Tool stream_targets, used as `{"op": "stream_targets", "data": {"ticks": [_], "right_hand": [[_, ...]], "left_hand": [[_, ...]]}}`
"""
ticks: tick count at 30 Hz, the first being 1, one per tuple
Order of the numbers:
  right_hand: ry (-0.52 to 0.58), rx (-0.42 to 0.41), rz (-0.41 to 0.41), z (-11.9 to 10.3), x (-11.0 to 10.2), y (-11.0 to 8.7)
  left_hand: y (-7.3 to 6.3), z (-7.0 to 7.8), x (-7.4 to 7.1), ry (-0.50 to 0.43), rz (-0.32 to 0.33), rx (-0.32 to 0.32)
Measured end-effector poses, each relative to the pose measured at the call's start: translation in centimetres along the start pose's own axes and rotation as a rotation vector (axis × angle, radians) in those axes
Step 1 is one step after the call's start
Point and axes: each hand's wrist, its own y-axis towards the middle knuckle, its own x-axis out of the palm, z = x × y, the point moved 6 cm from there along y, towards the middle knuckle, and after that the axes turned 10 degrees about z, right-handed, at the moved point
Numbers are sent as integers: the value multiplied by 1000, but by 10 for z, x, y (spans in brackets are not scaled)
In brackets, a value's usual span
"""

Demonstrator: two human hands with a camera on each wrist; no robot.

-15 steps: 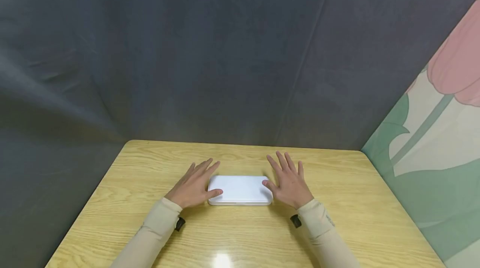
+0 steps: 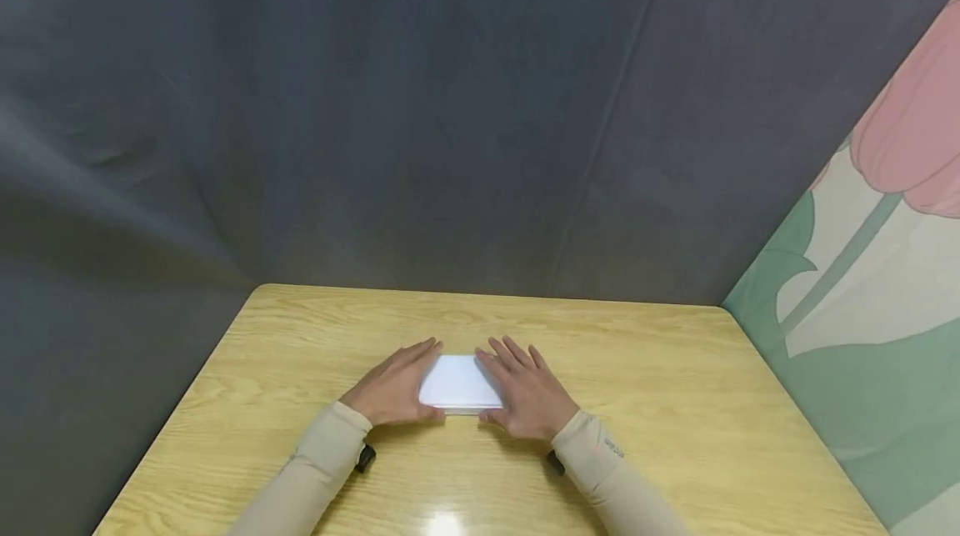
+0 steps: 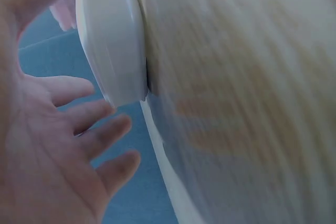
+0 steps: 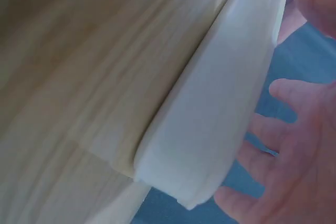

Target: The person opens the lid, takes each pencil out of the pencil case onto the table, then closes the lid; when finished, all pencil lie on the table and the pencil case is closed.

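A flat white case with rounded corners lies on the wooden table. My left hand is at its left end, thumb by the near edge and fingers stretched toward the far side. Over the right end reaches my right hand, its spread fingers hiding that end in the head view. In the left wrist view, the thumb overlaps the case and the fingers are extended beside it. The right wrist view has the case's side wall close to the slightly bent, separated fingers.
The pale wooden table has rounded far corners. Behind it and to the left hangs a dark grey curtain. A cloth with a pink tulip and green leaves hangs along the right side.
My right hand has moved left, onto the right end of the case. The left hand has shifted slightly, its thumb now at the near edge. The case appears in about the same place.
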Motion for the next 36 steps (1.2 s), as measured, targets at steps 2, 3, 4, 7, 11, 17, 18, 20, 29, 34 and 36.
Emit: {"op": "stream_targets", "data": {"ticks": [2,3,4,7,11,17,18,20,29,34,36], "right_hand": [[1,3,-14,-3,2,-1],[-3,7,-18,-3,3,-2],[-10,11,-26,-3,3,-3],[-32,19,-48,-4,3,-4],[-107,-11,-70,-8,3,1],[-230,-91,-85,-22,2,12],[-242,-94,-87,-25,2,13],[-266,-94,-97,-29,3,16],[-430,-86,-127,-48,12,25],[-480,-93,-107,-52,10,26],[-449,-97,-107,-50,7,28]], "left_hand": [[-1,-1,5,-14,-14,-12],[-1,-2,7,-22,-19,-17],[-1,-2,8,-28,-25,-21],[-2,-3,9,-33,-42,-39],[0,-3,7,-36,-33,-46],[2,-5,5,-29,-7,-50],[2,-5,5,-31,-3,-50],[2,-6,5,-36,3,-51],[2,-2,6,-43,23,-31],[2,-6,7,-64,34,-36],[2,-10,8,-86,40,-50]]}}
